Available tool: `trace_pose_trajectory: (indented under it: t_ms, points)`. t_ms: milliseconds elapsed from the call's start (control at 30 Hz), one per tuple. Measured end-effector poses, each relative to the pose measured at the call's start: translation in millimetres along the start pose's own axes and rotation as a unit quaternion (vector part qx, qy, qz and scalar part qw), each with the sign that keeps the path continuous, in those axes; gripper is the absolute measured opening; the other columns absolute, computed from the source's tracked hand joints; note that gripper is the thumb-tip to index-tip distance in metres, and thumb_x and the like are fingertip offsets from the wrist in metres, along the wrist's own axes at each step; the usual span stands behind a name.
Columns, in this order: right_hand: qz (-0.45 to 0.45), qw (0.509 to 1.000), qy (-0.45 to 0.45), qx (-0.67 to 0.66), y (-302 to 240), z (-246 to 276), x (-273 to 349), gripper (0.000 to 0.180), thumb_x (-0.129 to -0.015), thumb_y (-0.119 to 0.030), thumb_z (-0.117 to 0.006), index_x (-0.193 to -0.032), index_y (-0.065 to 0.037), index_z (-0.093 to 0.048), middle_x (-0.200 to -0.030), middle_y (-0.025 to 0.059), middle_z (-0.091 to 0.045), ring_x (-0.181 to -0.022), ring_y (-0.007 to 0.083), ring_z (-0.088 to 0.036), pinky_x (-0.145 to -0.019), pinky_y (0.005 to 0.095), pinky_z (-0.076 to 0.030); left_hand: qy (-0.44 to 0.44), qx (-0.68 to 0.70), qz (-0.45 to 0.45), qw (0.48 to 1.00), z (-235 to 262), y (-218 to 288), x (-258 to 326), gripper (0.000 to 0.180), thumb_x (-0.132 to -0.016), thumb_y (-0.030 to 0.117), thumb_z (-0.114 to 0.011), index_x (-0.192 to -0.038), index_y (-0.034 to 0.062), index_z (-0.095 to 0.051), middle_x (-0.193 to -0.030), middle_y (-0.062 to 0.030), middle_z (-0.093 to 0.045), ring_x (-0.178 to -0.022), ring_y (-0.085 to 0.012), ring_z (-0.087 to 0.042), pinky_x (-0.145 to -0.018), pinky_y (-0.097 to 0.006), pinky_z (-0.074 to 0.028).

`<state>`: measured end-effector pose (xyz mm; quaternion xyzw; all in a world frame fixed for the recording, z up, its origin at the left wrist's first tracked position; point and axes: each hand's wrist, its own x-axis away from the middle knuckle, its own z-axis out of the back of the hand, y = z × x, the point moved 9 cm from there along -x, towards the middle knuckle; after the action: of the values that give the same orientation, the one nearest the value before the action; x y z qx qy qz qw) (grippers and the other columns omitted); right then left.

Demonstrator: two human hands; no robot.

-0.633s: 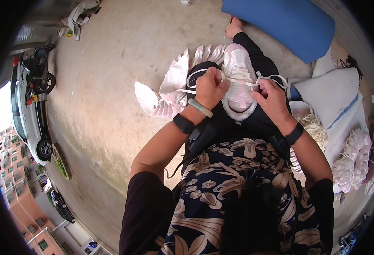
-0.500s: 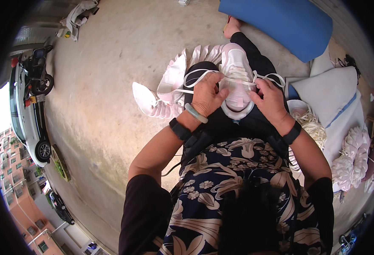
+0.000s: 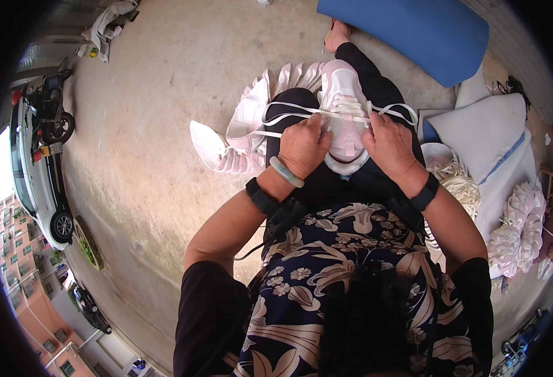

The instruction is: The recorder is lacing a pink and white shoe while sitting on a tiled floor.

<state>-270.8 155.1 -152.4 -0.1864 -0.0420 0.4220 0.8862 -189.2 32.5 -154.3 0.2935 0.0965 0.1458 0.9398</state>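
A pink and white sneaker (image 3: 342, 85) rests on my lap between my thighs, its toe pointing away from me. White shoelace (image 3: 346, 115) crosses its tongue, with long loops trailing out over both sides. My left hand (image 3: 304, 146) is closed at the shoe's left edge, thumb against the eyelet side, pinching the lace there. Opposite it, my right hand (image 3: 389, 143) pinches the lace at the right edge. The fingertips of both hands are partly hidden.
Several pink and white shoe uppers (image 3: 243, 119) stand in a curved row left of my knee. To my right lie bundled cream laces (image 3: 458, 191), pale sheets (image 3: 477, 129) and a shoe-part pile (image 3: 520, 226). A blue mat (image 3: 408, 34) lies ahead; a motorcycle (image 3: 55, 119) stands far left.
Both hands have come down closer against the shoe's sides, and the raised lace loops now lie lower and flatter. The whole view has shifted slightly.
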Motion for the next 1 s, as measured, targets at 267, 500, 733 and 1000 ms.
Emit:
trace_pose_trajectory:
  t_ms: [267,500,733,1000]
  points:
    - [-0.020,0.998,0.017,0.060,9,2,-2,0.019,-0.071,-0.019,-0.056,-0.078,-0.001,-0.055,-0.066,0.0138,-0.060,-0.057,0.0282,-0.061,-0.053,0.0365,-0.050,-0.027,-0.033,0.001,0.999,-7,-4,-3,0.018,-0.074,0.017,-0.059,-0.079,0.0015,-0.052,-0.064,-0.0159,-0.059,-0.058,-0.0342,-0.059,-0.052,-0.042,-0.047]
    - [0.014,0.996,0.020,0.084,4,-2,-1,0.017,-0.072,-0.016,-0.054,-0.079,-0.001,-0.055,-0.066,0.0134,-0.060,-0.057,0.0272,-0.061,-0.052,0.0363,-0.049,-0.028,-0.059,-0.027,0.998,-10,1,0,0.018,-0.077,0.016,-0.054,-0.086,0.0001,-0.052,-0.064,-0.0177,-0.059,-0.057,-0.0353,-0.058,-0.052,-0.043,-0.047]
    - [0.032,0.992,0.015,0.121,-3,-5,-3,0.015,-0.071,-0.016,-0.055,-0.077,-0.002,-0.055,-0.064,0.0121,-0.060,-0.055,0.0266,-0.060,-0.053,0.0358,-0.049,-0.053,-0.093,-0.050,0.993,-18,3,-3,0.020,-0.077,0.016,-0.053,-0.089,-0.0005,-0.052,-0.061,-0.0179,-0.058,-0.056,-0.0345,-0.059,-0.051,-0.043,-0.048]
    - [-0.039,0.998,-0.030,0.051,13,-7,-2,0.017,-0.075,-0.017,-0.052,-0.082,-0.001,-0.053,-0.068,0.0158,-0.060,-0.060,0.0321,-0.059,-0.057,0.0428,-0.048,-0.058,-0.072,-0.058,0.994,-18,1,-2,0.025,-0.078,0.015,-0.053,-0.096,-0.0017,-0.051,-0.062,-0.0173,-0.058,-0.055,-0.0335,-0.059,-0.051,-0.042,-0.048]
